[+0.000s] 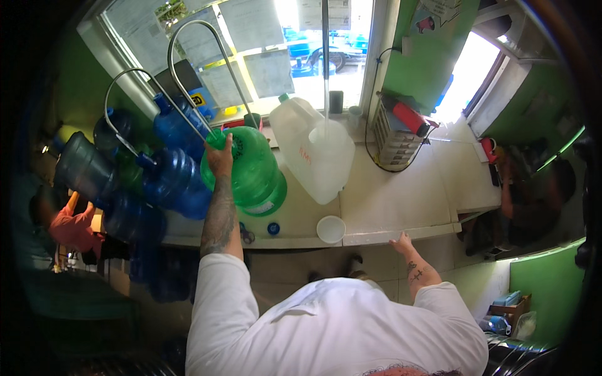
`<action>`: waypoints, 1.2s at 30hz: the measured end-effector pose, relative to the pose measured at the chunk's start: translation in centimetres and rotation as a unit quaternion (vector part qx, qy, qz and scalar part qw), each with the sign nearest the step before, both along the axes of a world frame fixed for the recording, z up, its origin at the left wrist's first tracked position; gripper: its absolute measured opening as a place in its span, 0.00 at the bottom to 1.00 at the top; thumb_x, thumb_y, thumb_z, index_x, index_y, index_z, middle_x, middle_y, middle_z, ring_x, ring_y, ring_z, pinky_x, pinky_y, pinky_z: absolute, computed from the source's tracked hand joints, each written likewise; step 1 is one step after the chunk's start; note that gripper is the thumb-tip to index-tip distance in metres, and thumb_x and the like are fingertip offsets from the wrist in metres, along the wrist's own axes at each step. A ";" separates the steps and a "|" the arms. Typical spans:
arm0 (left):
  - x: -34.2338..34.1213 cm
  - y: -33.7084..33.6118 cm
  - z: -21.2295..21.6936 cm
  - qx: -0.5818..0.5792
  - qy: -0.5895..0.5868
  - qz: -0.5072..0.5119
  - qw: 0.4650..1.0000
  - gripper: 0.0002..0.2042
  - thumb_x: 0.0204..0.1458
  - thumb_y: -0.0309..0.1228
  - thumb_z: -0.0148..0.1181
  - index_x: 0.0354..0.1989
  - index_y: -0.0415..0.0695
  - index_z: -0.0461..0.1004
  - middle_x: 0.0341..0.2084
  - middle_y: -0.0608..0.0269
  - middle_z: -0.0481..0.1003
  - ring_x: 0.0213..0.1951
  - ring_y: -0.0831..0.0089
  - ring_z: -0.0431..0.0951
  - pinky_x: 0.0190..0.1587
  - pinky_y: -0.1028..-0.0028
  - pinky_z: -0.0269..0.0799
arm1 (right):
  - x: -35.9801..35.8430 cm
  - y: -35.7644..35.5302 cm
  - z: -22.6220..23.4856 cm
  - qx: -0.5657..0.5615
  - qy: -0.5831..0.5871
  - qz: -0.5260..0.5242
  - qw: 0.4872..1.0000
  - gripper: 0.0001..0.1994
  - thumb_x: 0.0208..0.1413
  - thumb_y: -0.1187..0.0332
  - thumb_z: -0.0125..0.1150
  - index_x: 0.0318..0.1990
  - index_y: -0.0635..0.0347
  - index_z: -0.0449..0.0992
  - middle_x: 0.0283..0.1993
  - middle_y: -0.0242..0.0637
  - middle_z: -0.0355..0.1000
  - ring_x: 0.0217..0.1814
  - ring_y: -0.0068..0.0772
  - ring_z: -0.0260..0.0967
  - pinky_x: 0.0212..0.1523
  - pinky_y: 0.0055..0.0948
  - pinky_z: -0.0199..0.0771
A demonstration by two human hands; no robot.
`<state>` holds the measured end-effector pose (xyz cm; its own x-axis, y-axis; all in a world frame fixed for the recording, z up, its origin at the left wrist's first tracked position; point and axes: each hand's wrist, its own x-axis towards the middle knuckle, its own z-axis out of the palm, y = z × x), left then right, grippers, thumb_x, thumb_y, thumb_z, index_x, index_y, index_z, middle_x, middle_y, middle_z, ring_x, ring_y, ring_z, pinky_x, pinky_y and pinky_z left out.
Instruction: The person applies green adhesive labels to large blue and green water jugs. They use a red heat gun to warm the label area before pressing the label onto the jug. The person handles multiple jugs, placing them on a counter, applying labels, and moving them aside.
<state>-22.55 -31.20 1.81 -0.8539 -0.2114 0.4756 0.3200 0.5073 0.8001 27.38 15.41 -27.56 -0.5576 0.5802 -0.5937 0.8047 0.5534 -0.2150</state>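
Note:
My left hand [219, 156] is wrapped round the neck of a green water jug [254, 168], which stands on the counter. A curved metal filling tube [177, 44] comes down to that neck; my fingers partly hide where they meet. Just right of the green jug is a large whitish translucent jug [313, 156] with a green cap, and a straight upright tube [326, 69] reaches down to its top. My right hand [401, 242] is at the counter's front edge, fingers stretched out, holding nothing.
Several blue jugs [175, 182] crowd the left. On the counter [401, 200] are a white bowl [331, 230], a blue cap [273, 229] and scissors [248, 237]. A red cylinder [410, 119] lies on a rack at right. A person in a red shirt [74, 227] is far left.

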 end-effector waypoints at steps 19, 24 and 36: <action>1.3 0.3 1.1 -0.019 0.007 -0.022 1.000 0.29 0.54 0.50 0.69 0.52 0.38 0.68 0.42 0.51 0.80 0.43 0.54 0.81 0.45 0.58 0.76 | -5.8 -5.6 -0.2 0.052 -0.184 0.015 0.981 0.58 0.55 0.28 0.53 0.71 0.81 0.51 0.78 0.68 0.39 0.82 0.69 0.28 0.79 0.57 0.33; 1.1 0.4 0.8 -0.028 0.021 -0.005 0.999 0.31 0.53 0.52 0.69 0.52 0.38 0.68 0.42 0.50 0.79 0.44 0.54 0.82 0.45 0.58 0.77 | -6.2 -6.1 0.7 0.039 -0.205 0.004 0.978 0.56 0.55 0.30 0.58 0.73 0.76 0.50 0.80 0.63 0.37 0.83 0.65 0.26 0.79 0.54 0.36; 1.2 0.6 1.0 -0.039 0.015 0.001 0.999 0.30 0.53 0.52 0.69 0.52 0.39 0.70 0.44 0.52 0.79 0.45 0.56 0.82 0.48 0.60 0.77 | -6.8 -5.7 0.2 0.048 -0.220 0.017 0.974 0.53 0.54 0.30 0.58 0.72 0.71 0.58 0.78 0.64 0.45 0.82 0.67 0.32 0.77 0.60 0.38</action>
<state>-21.37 -30.58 2.85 -0.8384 -0.1744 0.5164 0.3430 0.5676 0.7485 20.54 9.73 -27.37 -0.2813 0.6303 -0.7236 0.7876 0.5825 0.2012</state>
